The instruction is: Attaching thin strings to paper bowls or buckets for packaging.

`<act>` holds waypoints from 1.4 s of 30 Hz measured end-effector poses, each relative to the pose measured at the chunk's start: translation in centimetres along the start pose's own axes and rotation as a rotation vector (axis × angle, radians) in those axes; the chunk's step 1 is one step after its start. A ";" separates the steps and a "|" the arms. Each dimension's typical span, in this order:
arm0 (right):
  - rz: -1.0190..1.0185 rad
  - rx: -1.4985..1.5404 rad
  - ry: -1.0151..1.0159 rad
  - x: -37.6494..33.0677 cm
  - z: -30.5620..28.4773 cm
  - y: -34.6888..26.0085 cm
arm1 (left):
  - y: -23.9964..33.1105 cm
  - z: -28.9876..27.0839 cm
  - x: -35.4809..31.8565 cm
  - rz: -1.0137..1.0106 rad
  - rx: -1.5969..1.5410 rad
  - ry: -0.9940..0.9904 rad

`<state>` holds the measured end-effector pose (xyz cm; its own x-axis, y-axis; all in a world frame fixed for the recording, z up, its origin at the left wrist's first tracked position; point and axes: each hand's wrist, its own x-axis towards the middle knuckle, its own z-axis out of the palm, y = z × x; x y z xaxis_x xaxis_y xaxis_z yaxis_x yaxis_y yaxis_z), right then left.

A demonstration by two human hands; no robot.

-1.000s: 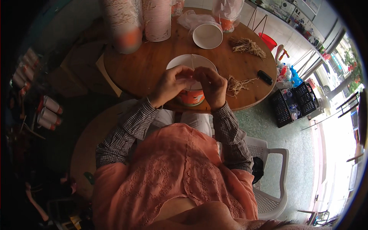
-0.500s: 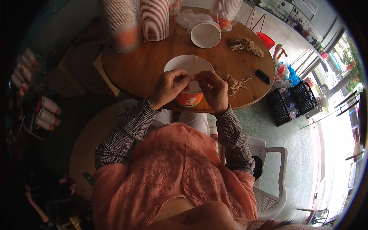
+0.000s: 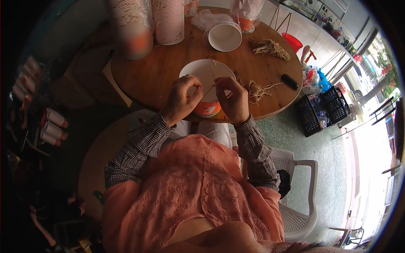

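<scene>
Head view: both hands on string at paper bowl

Left hand (image 3: 182, 100) and right hand (image 3: 233, 100) pinching a thin string (image 3: 209, 87) over white paper bowl (image 3: 204, 72) at table edge (image 3: 270, 113). Loose fibre bundle (image 3: 258, 89) just right; bare wood left.

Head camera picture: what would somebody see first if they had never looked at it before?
First, the two hands in the middle: the left hand and right hand pinch a thin straw-coloured string over a white paper bowl at the round wooden table's near edge. Next, tall stacks of paper cups at the table's far side.
</scene>
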<state>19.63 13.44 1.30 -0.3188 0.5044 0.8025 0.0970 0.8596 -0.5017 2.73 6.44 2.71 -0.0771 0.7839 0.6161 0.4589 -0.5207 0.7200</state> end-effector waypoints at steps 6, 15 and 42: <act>0.159 -0.157 0.003 -0.3 0.7 -0.8 | 0.6 0.4 -0.9 0.390 0.330 -0.020; 0.004 -0.215 -0.062 0.8 0.3 -1.7 | -0.8 -0.4 0.6 -0.094 -0.180 -0.100; 0.331 0.030 0.150 0.6 -6.4 8.6 | -1.2 0.0 -2.3 0.259 0.226 -0.034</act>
<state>26.28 21.70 -0.44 -0.1323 0.7630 0.6327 0.1437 0.6463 -0.7494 2.36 5.24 0.45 0.0949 0.6483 0.7554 0.6440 -0.6186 0.4500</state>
